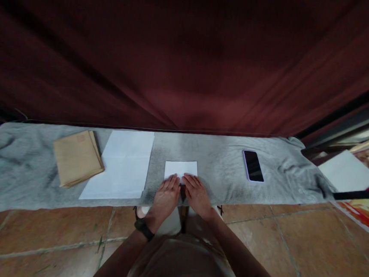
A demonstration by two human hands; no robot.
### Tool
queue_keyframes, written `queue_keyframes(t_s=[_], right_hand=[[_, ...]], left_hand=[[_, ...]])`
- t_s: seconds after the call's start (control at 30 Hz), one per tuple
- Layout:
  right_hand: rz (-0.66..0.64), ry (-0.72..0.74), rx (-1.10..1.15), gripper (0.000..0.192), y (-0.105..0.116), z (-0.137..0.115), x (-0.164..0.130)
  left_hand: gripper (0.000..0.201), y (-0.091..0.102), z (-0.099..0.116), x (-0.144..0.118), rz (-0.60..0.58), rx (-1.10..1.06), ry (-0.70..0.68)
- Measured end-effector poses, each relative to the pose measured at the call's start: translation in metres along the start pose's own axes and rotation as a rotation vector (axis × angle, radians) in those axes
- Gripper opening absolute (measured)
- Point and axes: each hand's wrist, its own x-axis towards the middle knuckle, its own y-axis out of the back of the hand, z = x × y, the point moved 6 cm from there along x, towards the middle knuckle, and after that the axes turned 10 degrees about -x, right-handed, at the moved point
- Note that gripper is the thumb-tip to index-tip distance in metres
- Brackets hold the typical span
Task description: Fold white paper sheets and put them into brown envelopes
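A small white piece of paper [181,167], apparently folded, lies on the grey cloth right in front of me. My left hand [167,194] presses flat on its near left part, fingers stretched out and pointing away from me. On the near right part rests my right hand [197,195], also flat, its fingers angled inward. The fingertips of both hands come close together near the middle of the paper. My palms and fingers hide the paper's near edge. Neither hand grips anything.
Larger white sheets [124,163] lie to the left, partly under a stack of brown envelopes [77,157]. A phone [253,166] lies to the right on the grey cloth [218,154]. A dark red curtain [190,70] hangs behind; a white panel [348,171] stands far right.
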Motion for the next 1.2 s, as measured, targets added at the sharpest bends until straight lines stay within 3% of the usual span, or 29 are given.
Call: queue_keyframes(t_s=[0.13,0.27,0.47,0.8,0.93,1.07,1.2], right_hand=[[-0.001,-0.022,-0.013,0.043,-0.003,0.014,0.02],[0.019,-0.042,-0.079,0.045,-0.005,0.021,0.03],[0.05,-0.124,-0.157,0.047,-0.008,0.031,0.023],[0.06,-0.11,-0.136,0.052,-0.005,0.056,0.017],[0.087,-0.098,-0.083,0.05,0.001,0.047,0.006],[0.018,0.035,-0.078,0.049,0.0,0.021,-0.012],[-0.009,0.05,-0.11,0.048,0.0,0.013,-0.02]], left_hand=[[0.041,0.006,-0.003,0.023,-0.007,-0.005,0.043],[0.05,0.002,-0.009,0.038,0.013,-0.009,0.05],[0.058,-0.007,-0.012,0.032,0.014,0.023,0.058],[0.055,0.003,-0.009,0.02,0.007,-0.04,0.046],[0.055,0.0,-0.009,0.02,-0.01,-0.028,0.051],[0.055,-0.002,-0.009,0.02,-0.031,-0.008,0.051],[0.055,-0.004,-0.006,0.02,-0.053,0.028,0.047]])
